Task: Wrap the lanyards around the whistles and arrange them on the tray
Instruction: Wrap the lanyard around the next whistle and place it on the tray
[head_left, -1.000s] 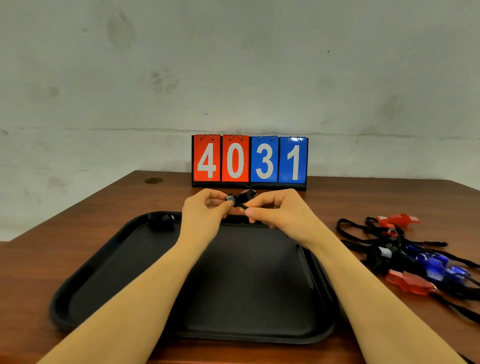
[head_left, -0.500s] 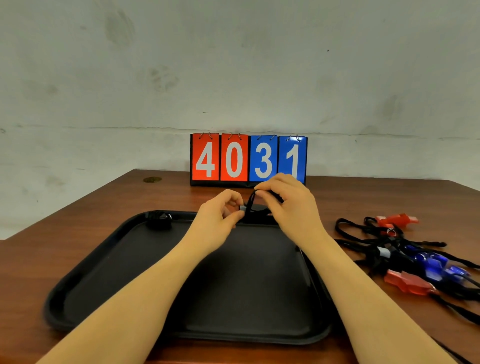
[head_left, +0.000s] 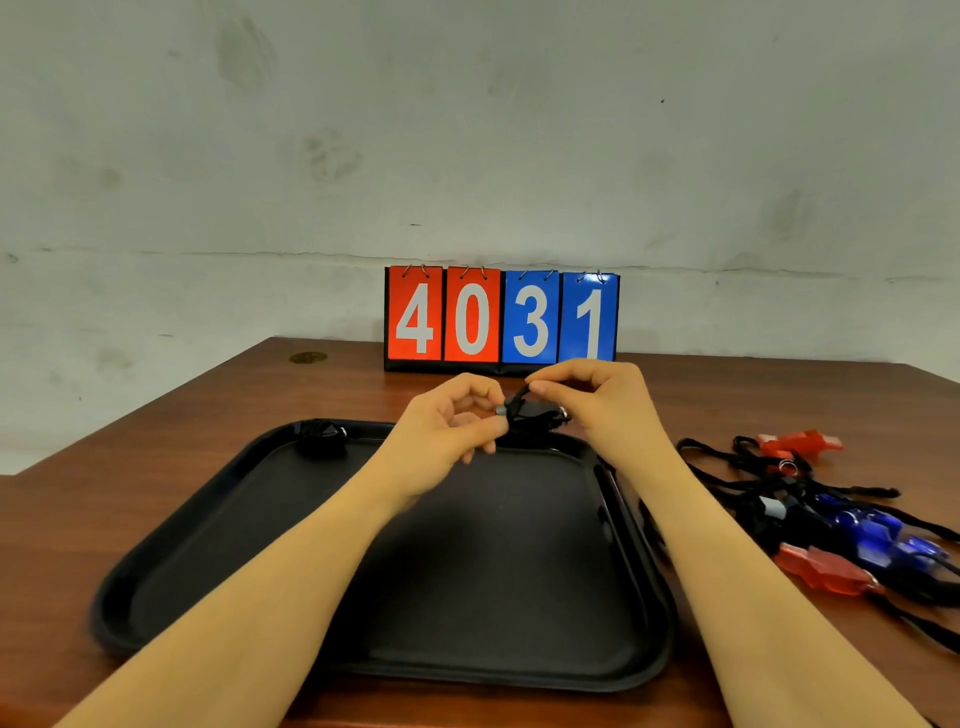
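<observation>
A wrapped black whistle (head_left: 323, 438) lies in the far left corner of the tray (head_left: 218, 525). Above the tray's far edge, the left hand (head_left: 447, 426) pinches another black whistle (head_left: 535, 413), and the right hand (head_left: 602, 400) pinches its lanyard (head_left: 519, 397). Red and blue whistles (head_left: 852, 535) lie tangled near the table's (head_left: 78, 514) right edge.

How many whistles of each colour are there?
Black: 2, a wrapped whistle on the tray and the held whistle between the left hand and right hand.
Red: 2.
Blue: at least 2, tangled.
Total: at least 6.
</observation>
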